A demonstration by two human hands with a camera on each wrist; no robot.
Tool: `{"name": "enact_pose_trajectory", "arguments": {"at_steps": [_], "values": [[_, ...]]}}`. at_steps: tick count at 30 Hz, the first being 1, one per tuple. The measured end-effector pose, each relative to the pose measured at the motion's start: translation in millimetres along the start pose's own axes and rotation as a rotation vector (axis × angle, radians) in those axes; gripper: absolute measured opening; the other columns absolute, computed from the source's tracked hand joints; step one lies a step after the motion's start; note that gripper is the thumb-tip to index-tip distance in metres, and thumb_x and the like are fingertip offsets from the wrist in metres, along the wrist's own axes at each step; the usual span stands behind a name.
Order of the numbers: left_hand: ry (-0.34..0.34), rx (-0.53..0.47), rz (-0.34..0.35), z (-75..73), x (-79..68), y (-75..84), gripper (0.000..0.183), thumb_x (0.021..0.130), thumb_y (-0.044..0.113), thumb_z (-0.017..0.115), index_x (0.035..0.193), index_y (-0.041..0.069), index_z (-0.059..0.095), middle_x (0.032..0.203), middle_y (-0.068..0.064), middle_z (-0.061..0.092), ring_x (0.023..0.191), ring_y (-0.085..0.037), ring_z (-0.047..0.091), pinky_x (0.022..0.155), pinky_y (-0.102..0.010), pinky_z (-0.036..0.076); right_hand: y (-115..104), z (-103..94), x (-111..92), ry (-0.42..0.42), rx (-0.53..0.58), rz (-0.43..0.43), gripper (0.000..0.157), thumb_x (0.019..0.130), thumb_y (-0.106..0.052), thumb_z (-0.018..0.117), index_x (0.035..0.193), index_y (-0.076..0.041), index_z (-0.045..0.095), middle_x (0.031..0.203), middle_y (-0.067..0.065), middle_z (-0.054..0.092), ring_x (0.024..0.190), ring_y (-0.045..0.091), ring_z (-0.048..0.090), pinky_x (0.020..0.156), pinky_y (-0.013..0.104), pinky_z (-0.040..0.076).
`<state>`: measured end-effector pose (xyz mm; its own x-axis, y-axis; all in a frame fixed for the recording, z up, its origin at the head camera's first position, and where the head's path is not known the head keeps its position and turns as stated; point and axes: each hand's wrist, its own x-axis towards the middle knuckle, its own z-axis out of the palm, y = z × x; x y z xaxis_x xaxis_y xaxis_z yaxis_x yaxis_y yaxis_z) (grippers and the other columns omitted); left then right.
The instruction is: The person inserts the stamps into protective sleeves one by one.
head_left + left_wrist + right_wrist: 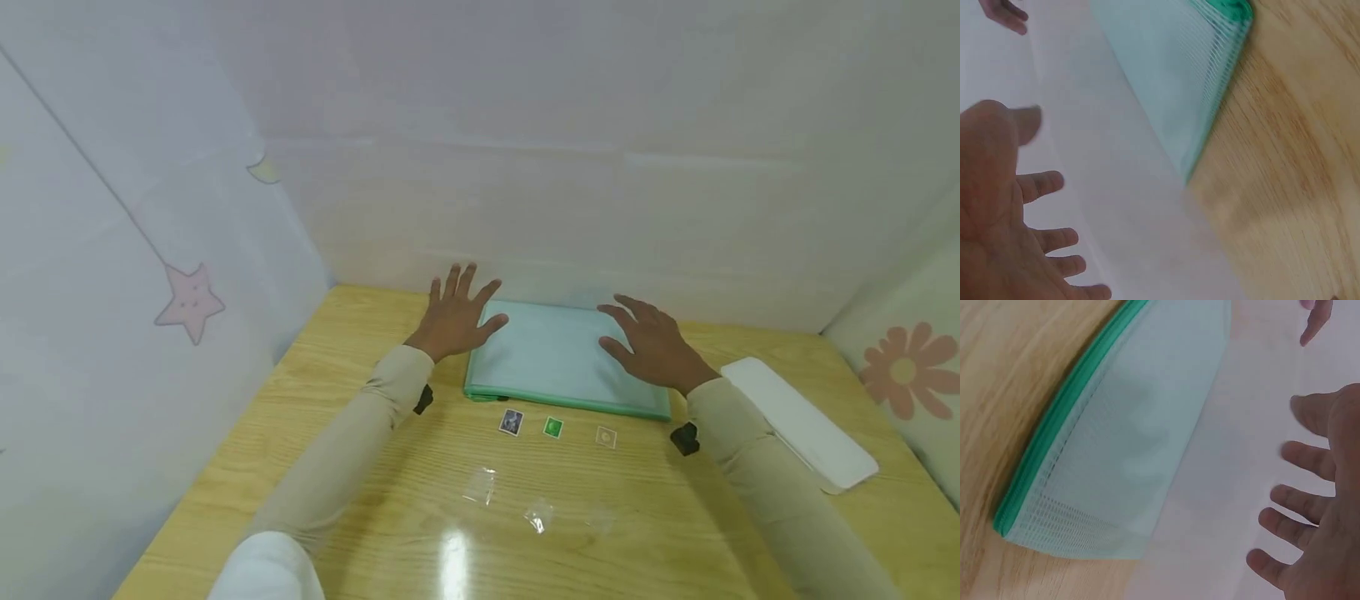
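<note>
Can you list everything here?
Flat mesh pouch: one, pale green, far side
Small printed cards: three, dark, green, beige, before pouch
Plastic pieces: about three, clear, nearest
Oblong case: one, white, right
Wooden table: one, yellowish, below
Cloth walls: three, pale, around
Printed star, moon, flower: one each, pink, yellow, reddish, walls
Rounded shape, unidentified: one, white, bottom left
Boxy devices: two, black, wrists
Sleeves: two, beige, forearms
Left hand: one, at pouch's left
Right hand: one, at pouch's right

In the head view, the left forearm (339,454) reached toward one o'clock, the right forearm (767,468) toward eleven. The left hand (453,321) spread straight fingers (467,282) toward twelve; the right hand (652,343) pointed loosely bent ones toward ten.
</note>
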<state>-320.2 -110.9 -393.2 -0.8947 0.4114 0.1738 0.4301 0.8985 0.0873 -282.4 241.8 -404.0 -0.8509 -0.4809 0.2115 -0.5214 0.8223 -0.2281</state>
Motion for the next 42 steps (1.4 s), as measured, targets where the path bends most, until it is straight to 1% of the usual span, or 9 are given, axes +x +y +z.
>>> {"name": "enact_pose_trajectory", "arguments": {"at_steps": [3,6,10,14,17,21,28,33,42], "values": [[0.045,0.008,0.073,-5.4,-8.8,12.7,0.05,0.105,0.045,0.05,0.145,0.015,0.052,0.156,-0.021,0.031,0.145,-0.04,0.026,0.11,-0.057,0.034,-9.4,-8.6,-7.8,-0.048,0.023,-0.015,0.037,0.105,-0.034,0.056,0.135,-0.013,0.06,0.147,0.014,0.047,0.135,0.039,0.04,0.105,0.064,0.032],[0.066,0.015,0.192,-11.3,-25.3,35.9,0.029,0.105,0.031,0.056,0.121,0.009,0.068,0.128,-0.015,0.057,0.117,-0.03,0.054,0.088,-0.042,0.052,-18.9,-16.8,-18.4,-0.134,0.074,-0.04,0.021,0.103,-0.024,0.06,0.119,-0.013,0.068,0.122,0.006,0.063,0.115,0.027,0.056,0.095,0.052,0.046],[0.014,-0.001,0.359,-16.1,-58.4,80.3,0.019,0.104,0.024,0.059,0.103,0.012,0.074,0.096,0.001,0.067,0.083,-0.013,0.061,0.07,-0.026,0.053,-29.0,-20.6,-34.3,-0.315,0.123,-0.068,0.009,0.103,-0.019,0.061,0.108,-0.017,0.069,0.099,-0.007,0.064,0.088,0.011,0.06,0.076,0.037,0.052],[-0.059,-0.023,0.509,-11.8,-95.3,129.2,0.018,0.104,0.028,0.06,0.102,0.018,0.075,0.092,0.009,0.069,0.079,-0.002,0.062,0.066,-0.017,0.051,-36.8,-13.7,-47.0,-0.453,0.179,-0.048,0.007,0.101,-0.019,0.064,0.107,-0.017,0.067,0.094,-0.009,0.063,0.082,0.007,0.058,0.07,0.033,0.05],[-0.091,0.03,0.646,-2.2,-118.6,160.3,0.02,0.102,0.036,0.062,0.109,0.022,0.074,0.097,0.012,0.066,0.082,0.0,0.06,0.066,-0.014,0.049,-42.4,-5.1,-54.2,-0.489,0.209,-0.003,0.014,0.099,-0.022,0.067,0.11,-0.015,0.065,0.093,-0.009,0.062,0.083,0.009,0.058,0.072,0.033,0.051],[-0.136,0.11,0.783,15.2,-138.7,187.3,0.029,0.098,0.047,0.063,0.118,0.026,0.069,0.101,0.012,0.06,0.083,-0.001,0.055,0.065,-0.014,0.046,-49.1,5.3,-62.8,-0.479,0.199,0.05,0.021,0.097,-0.024,0.071,0.111,-0.012,0.062,0.092,-0.007,0.056,0.081,0.01,0.054,0.071,0.032,0.048],[-0.184,0.153,0.825,29.9,-151.8,200.7,0.01,0.102,0.031,0.062,0.11,0.027,0.067,0.105,0.01,0.056,0.083,-0.002,0.049,0.065,-0.013,0.045,-59.2,14.2,-68.1,-0.468,0.192,0.07,0.022,0.095,-0.018,0.072,0.111,-0.009,0.059,0.083,-0.005,0.052,0.073,0.011,0.05,0.067,0.031,0.046],[-0.194,0.111,0.858,31.2,-154.9,198.8,0.015,0.102,0.024,0.063,0.117,0.027,0.065,0.105,0.009,0.054,0.084,-0.002,0.046,0.069,-0.013,0.043,-59.3,18.1,-68.5,-0.475,0.187,0.096,0.014,0.097,-0.018,0.07,0.104,-0.013,0.06,0.087,-0.006,0.054,0.075,0.011,0.051,0.068,0.032,0.046],[-0.129,0.178,0.938,30.1,-156.5,198.6,0.014,0.102,0.025,0.062,0.116,0.026,0.065,0.107,0.009,0.053,0.087,-0.005,0.045,0.073,-0.016,0.043,-55.9,21.0,-71.0,-0.43,0.178,0.003,0.009,0.099,-0.017,0.067,0.096,-0.019,0.059,0.089,-0.006,0.05,0.077,0.01,0.047,0.066,0.028,0.044]]}}
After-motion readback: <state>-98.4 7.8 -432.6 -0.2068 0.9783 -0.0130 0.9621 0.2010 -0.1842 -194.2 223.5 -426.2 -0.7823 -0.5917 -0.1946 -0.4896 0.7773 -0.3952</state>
